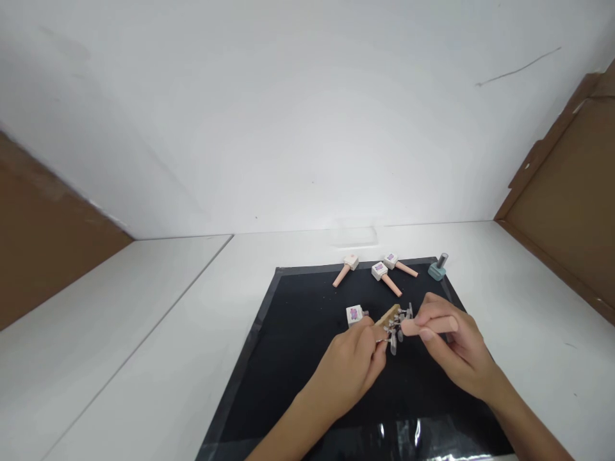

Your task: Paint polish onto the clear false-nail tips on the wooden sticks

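My left hand [353, 355] is closed around one end of a tan nail-tip stand [390, 315]. Several clear false nails [394, 342] stick out from the stand on short stems. Between the thumb and fingers of my right hand [456, 342] is a nail polish brush with a peach handle [432, 325]. Its tip points at the clear nails; whether bristles touch one cannot be made out. Just beyond my left hand lies an uncapped white nail polish bottle [354, 314] with a flower print, its neck toward the right.
Along the far edge of the black mat [269, 358] lie a white bottle with a peach cap [352, 261] and two more like it, a flower-print bottle [379, 270] and another bottle [391, 260]. A teal polish bottle [437, 271] stands at the right. Behind is a clear tray [355, 237].
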The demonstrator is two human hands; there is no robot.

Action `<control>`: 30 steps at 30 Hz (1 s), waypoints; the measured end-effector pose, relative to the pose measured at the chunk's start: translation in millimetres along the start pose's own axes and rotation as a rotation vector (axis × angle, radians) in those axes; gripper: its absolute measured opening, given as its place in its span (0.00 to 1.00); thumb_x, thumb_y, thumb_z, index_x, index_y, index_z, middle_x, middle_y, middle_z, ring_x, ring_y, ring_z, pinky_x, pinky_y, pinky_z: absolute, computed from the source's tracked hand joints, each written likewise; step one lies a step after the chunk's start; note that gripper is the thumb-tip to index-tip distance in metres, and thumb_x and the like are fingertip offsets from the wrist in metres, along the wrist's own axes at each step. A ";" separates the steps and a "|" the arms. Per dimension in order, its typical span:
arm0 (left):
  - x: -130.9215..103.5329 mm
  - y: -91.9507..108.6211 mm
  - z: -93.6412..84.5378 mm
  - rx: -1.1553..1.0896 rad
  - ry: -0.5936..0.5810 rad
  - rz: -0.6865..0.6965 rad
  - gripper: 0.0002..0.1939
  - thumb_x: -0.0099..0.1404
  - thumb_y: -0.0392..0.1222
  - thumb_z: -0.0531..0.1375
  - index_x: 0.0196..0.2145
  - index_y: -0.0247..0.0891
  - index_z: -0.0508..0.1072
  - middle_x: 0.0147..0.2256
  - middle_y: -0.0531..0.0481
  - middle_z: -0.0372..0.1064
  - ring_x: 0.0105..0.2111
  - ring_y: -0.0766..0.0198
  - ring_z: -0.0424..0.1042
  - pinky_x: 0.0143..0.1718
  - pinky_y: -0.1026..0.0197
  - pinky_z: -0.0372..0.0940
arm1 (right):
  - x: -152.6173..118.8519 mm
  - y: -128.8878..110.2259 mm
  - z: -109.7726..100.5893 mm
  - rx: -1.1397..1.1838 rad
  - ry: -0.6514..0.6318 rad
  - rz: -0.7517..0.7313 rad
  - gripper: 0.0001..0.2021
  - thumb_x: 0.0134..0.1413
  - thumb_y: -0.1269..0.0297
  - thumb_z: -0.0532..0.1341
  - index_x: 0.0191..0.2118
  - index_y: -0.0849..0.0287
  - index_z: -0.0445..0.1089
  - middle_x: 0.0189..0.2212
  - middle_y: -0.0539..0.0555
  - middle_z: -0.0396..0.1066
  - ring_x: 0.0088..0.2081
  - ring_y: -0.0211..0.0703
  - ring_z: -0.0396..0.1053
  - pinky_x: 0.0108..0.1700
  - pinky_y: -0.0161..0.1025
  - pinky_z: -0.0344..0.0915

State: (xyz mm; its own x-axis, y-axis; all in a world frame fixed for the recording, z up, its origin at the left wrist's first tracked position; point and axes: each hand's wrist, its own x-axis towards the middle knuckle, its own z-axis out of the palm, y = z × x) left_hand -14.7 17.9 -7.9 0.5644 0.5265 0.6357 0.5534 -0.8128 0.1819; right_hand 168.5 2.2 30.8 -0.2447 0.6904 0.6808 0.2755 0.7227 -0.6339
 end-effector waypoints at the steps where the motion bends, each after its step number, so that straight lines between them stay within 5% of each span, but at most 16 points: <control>1: -0.3 -0.1 0.2 0.006 0.004 0.004 0.09 0.68 0.32 0.42 0.34 0.39 0.59 0.24 0.50 0.66 0.20 0.63 0.68 0.20 0.64 0.65 | -0.2 0.3 0.1 0.017 0.007 -0.003 0.06 0.61 0.72 0.55 0.37 0.54 0.65 0.25 0.50 0.68 0.25 0.39 0.63 0.26 0.35 0.63; 7: -0.5 -0.4 2.7 -0.005 0.020 0.014 0.08 0.68 0.33 0.43 0.35 0.39 0.59 0.24 0.51 0.65 0.20 0.64 0.68 0.20 0.64 0.65 | 3.9 -1.9 0.9 0.048 -0.085 -0.034 0.07 0.61 0.71 0.55 0.31 0.55 0.64 0.27 0.49 0.69 0.25 0.36 0.64 0.29 0.35 0.64; 30: 0.4 -0.2 5.6 0.088 0.066 0.053 0.08 0.68 0.31 0.44 0.34 0.38 0.59 0.24 0.52 0.66 0.21 0.64 0.69 0.20 0.65 0.67 | 0.7 -2.1 -1.7 -0.058 -0.033 -0.030 0.06 0.61 0.71 0.56 0.32 0.54 0.64 0.25 0.49 0.68 0.22 0.36 0.62 0.25 0.34 0.64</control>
State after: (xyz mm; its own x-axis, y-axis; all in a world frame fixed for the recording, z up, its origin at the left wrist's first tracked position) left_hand -11.2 19.7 -11.9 0.5544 0.4638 0.6911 0.5774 -0.8123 0.0820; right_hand 169.3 1.1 33.1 -0.2839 0.6701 0.6858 0.3212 0.7404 -0.5905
